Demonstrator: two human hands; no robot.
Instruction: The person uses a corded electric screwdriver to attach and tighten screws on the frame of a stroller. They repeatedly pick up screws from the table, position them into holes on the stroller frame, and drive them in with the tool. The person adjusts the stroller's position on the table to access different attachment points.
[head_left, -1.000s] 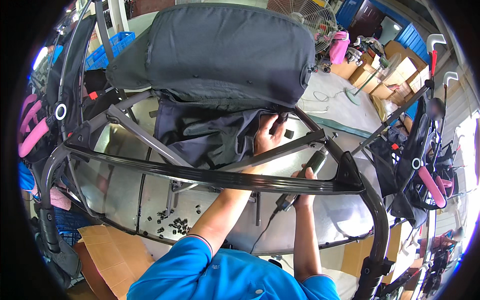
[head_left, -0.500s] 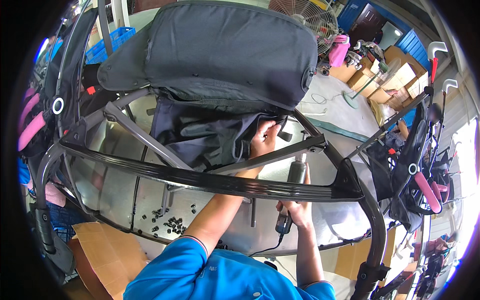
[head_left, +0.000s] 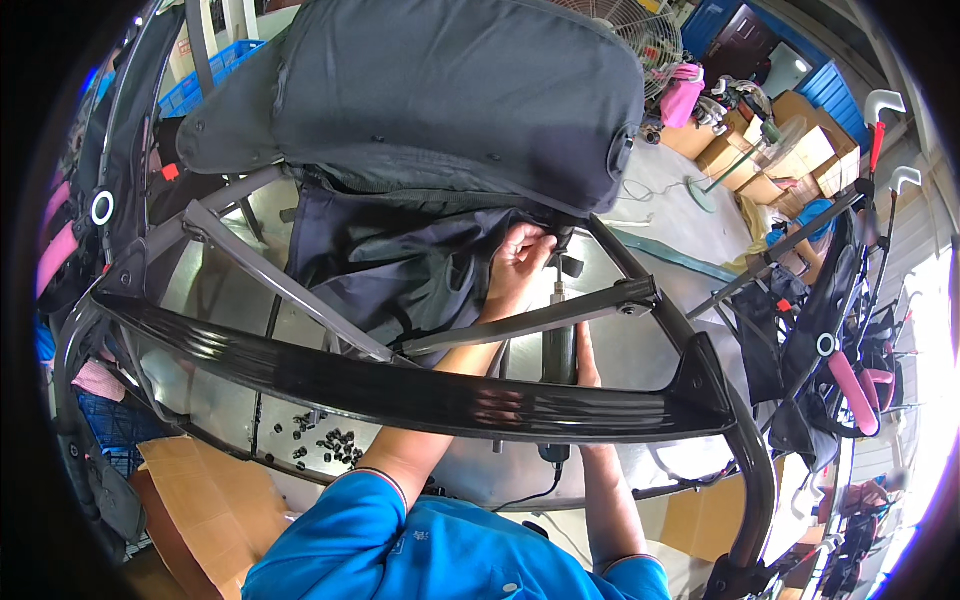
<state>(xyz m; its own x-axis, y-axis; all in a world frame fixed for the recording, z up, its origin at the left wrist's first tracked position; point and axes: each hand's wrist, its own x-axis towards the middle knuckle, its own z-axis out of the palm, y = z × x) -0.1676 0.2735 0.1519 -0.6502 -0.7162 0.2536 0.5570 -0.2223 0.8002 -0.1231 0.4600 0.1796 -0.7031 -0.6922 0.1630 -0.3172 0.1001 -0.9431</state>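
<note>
While the right hand grips the screwdriver, bit toward twelve o'clock, the left hand bends at the three-o'clock edge of the black cloth; its grasp cannot be told. From the screwdriver, open room over the metal table ends at a frame tube, three o'clock; a black bar obstructs six; small black parts lie at eight.

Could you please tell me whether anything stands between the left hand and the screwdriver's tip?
Nothing visible: the left hand is close beside the tip of the power screwdriver. The grey bar crosses over the tool farther back.
</note>
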